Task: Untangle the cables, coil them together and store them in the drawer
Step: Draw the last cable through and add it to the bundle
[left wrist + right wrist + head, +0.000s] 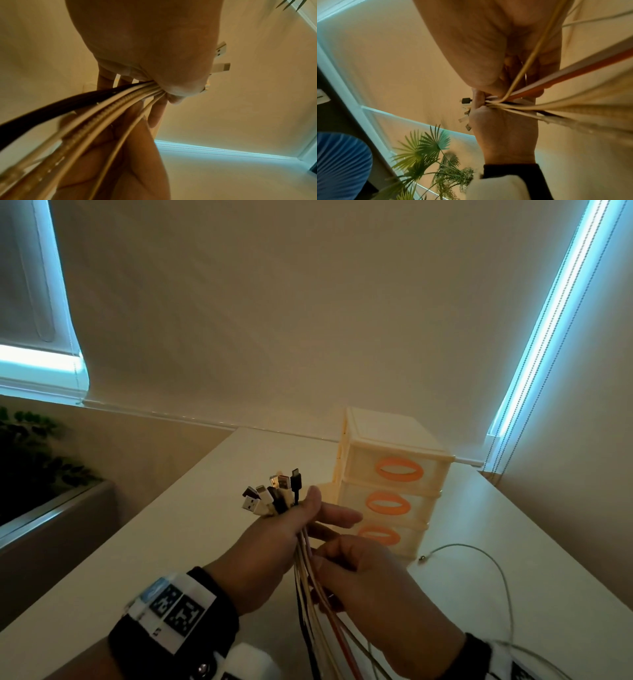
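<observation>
My left hand (274, 539) grips a bundle of cables (310, 587) just below their plugs (270, 496), which fan out upward: white, black and tan USB ends. Below it my right hand (359, 580) curls round the same bundle, white, tan, black and a red strand. In the left wrist view the cables (96, 112) run from the left hand's (154, 54) fist toward the camera. The right wrist view shows the cables (556, 106) gathered where both hands meet. A cream drawer unit (387, 484) with orange handles stands shut behind the hands.
A thin grey cable (479, 553) loops loose on the white table (137, 559) to the right, its plug near the drawer unit's base. A green plant (30, 453) stands beyond the table's left edge. Window blinds hang behind.
</observation>
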